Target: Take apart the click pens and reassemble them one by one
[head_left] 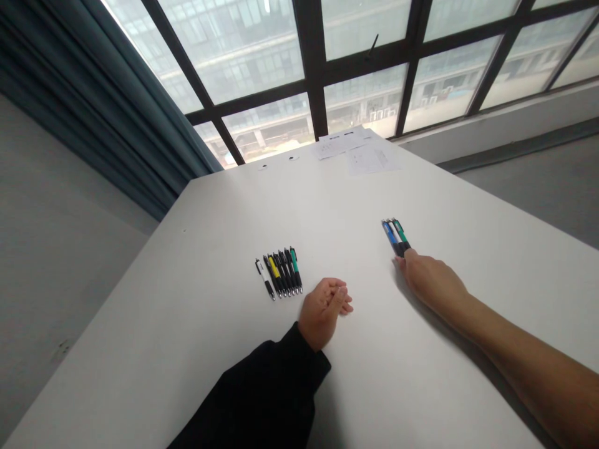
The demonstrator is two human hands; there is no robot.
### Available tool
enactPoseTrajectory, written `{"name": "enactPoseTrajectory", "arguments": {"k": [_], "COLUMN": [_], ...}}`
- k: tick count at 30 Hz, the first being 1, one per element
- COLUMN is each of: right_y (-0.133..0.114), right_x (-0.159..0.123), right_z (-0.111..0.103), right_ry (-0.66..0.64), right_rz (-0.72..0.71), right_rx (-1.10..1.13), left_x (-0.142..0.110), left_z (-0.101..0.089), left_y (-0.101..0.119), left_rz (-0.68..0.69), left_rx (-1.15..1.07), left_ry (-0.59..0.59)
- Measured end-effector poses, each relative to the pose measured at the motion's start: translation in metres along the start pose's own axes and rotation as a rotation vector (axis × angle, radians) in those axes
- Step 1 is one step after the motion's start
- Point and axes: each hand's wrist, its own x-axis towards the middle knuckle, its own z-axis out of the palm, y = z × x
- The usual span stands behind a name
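Observation:
My right hand [430, 277] pinches the lower ends of three pens lying side by side on the white table. These are a blue pen [389, 233], a white pen [394, 232] and a green pen [400, 231], their clip ends pointing away from me. My left hand [325, 312] rests on its side on the tabletop, fingers loosely curled and thumb against them, with nothing visible inside. Just left of it lies a row of several pens, mostly black, including a yellow pen [274, 267], a teal-green pen [294, 259] and, slightly apart, a white pen [262, 271].
The white table [224, 349] reaches to the windows. Sheets of paper [374, 159] lie at its far edge, with two small white pieces [293, 158] to their left. A blue curtain [116, 93] hangs at the left.

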Motion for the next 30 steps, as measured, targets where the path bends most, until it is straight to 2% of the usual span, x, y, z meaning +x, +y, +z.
{"name": "enactPoseTrajectory", "arguments": {"k": [2,4,7,9,13,20,26,30], "right_y": [0.001,0.001,-0.001,-0.003,-0.005,0.005,0.008,0.007], "right_x": [0.000,0.000,-0.002,-0.004,-0.008,-0.006,-0.007,-0.009], "right_z": [0.000,0.000,0.000,0.000,0.003,0.013,0.013,0.008], "right_ry": [-0.003,-0.005,-0.004,0.012,0.082,0.152,0.178,0.137], "right_rz": [-0.006,-0.022,-0.048,-0.076,-0.170,-0.293,-0.408,-0.451], "right_rx": [0.009,0.018,0.024,0.025,0.006,0.061,0.173,0.326], "left_x": [-0.001,-0.001,0.000,0.001,0.003,0.003,0.003,0.004], "left_z": [-0.007,-0.020,-0.045,-0.060,-0.073,-0.064,-0.059,-0.055], "left_y": [-0.002,-0.005,-0.007,-0.007,-0.007,-0.002,0.001,-0.003], "left_rz": [0.041,0.142,0.352,0.368,0.328,0.321,0.437,0.439], "left_rx": [0.112,0.346,0.813,1.028,1.287,1.404,1.335,1.266], "left_ry": [0.014,0.078,0.311,0.404,0.439,0.422,0.326,0.261]}}
